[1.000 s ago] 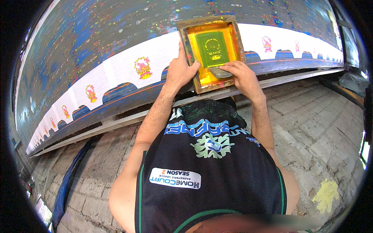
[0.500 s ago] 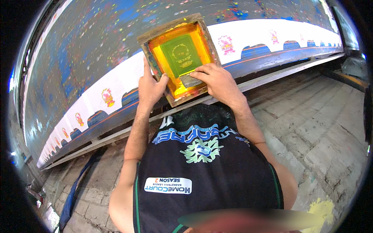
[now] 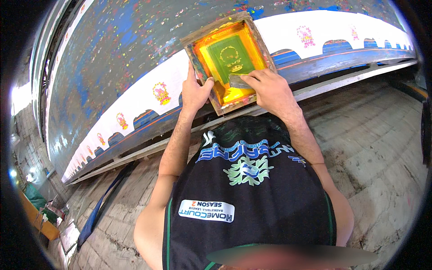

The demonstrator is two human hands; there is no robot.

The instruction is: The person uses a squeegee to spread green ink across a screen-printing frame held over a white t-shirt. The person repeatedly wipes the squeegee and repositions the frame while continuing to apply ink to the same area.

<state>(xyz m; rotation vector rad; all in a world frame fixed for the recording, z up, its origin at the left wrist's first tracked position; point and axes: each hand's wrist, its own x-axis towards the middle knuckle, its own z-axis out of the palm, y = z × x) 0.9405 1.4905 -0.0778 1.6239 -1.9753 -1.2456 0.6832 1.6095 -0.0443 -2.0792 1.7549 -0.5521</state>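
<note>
A wooden-framed printing screen (image 3: 264, 44) lies tilted across the white fabric strip on the long table. Inside it, yellow ink surrounds a green mesh panel (image 3: 219, 56) with a pale design. My left hand (image 3: 196, 93) grips the frame's near left side, its thumb over the rim and a finger stretched along the outside. A small flat squeegee (image 3: 235, 82) is pinched in the fingers of my right hand (image 3: 273, 93), against the mesh at the panel's near edge. The fabric beneath the frame is hidden.
Left of the screen, the white fabric (image 3: 140, 105) carries pink-and-yellow prints (image 3: 162, 93); on the right, the prints (image 3: 306, 37) are pink only. The table (image 3: 112, 54) is dark and ink-spattered, with a pale rail (image 3: 310, 93) along its near edge. A blue strip (image 3: 100, 206) hangs over the paved floor.
The squeegee in my right hand has slid slightly away from me over the mesh, onto the green panel's near edge. The whole view has shifted; my left hand keeps its grip.
</note>
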